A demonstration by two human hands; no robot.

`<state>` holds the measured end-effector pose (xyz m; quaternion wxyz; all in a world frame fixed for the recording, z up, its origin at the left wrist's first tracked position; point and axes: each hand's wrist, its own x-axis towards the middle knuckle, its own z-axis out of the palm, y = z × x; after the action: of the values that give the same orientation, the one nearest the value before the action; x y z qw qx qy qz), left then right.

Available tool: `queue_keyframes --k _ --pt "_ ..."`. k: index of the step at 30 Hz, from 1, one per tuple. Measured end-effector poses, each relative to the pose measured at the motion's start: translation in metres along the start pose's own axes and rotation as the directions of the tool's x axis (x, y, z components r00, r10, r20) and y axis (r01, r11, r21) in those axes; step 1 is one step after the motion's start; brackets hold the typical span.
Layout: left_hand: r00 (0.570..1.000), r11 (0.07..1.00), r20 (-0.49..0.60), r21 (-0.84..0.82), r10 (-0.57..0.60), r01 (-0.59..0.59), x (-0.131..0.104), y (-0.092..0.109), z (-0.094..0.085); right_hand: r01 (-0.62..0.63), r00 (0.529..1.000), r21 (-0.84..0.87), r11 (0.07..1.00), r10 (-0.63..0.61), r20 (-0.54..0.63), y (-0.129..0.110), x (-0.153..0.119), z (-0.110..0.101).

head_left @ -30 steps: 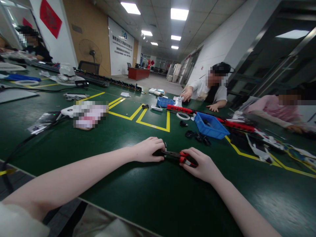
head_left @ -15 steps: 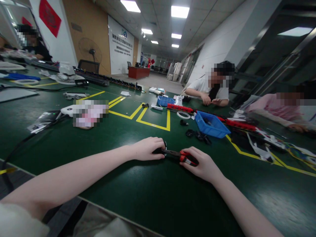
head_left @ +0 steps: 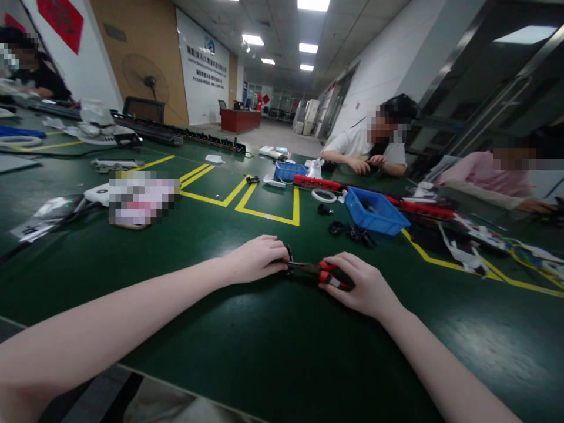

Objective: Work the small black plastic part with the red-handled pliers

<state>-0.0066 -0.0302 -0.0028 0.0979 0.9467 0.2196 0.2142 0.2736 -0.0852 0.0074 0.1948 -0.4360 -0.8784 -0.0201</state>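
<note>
Holding a small black part [head_left: 289,255] just above the green table [head_left: 247,341], I have the left hand [head_left: 259,258] curled closed around it, so only its edge shows on my feed. The pliers [head_left: 314,268] point their tips at that edge; from here I can't tell whether they bite. My right hand [head_left: 361,282] is wrapped around their red handles. Farther out I see loose black pieces [head_left: 352,232] beside a blue bin [head_left: 383,222].

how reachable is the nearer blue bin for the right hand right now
Probably not freely: the right hand holds red-handled pliers, and small black parts lie beside the nearer blue bin.
</note>
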Motion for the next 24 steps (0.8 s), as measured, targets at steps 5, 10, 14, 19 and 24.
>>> queue_keyframes --k 5,10,14,19,24 --pt "1.0 0.999 0.019 0.034 -0.012 0.012 -0.0001 -0.0008 0.0017 0.009 1.0 -0.024 1.0 -0.009 -0.021 0.0004 -0.0002 -0.0001" --pt "1.0 0.998 0.023 0.065 0.006 -0.008 -0.0002 0.0008 0.0017 0.03 0.998 -0.043 0.999 -0.032 -0.049 0.0039 -0.0012 0.0002" --pt "1.0 0.997 0.016 0.078 0.009 -0.01 -0.0005 0.0025 0.0012 0.038 0.997 -0.058 0.998 -0.042 -0.069 0.007 -0.0022 -0.0001" --pt "1.0 0.999 0.013 0.051 -0.014 0.013 -0.0002 0.0025 0.0005 0.03 0.997 -0.067 0.997 -0.035 -0.066 0.0082 -0.003 -0.0011" --pt "1.0 0.999 0.019 0.028 -0.02 0.02 -0.0003 0.002 0.0 0.024 0.999 -0.062 0.998 -0.027 -0.043 0.0062 -0.0029 -0.0022"
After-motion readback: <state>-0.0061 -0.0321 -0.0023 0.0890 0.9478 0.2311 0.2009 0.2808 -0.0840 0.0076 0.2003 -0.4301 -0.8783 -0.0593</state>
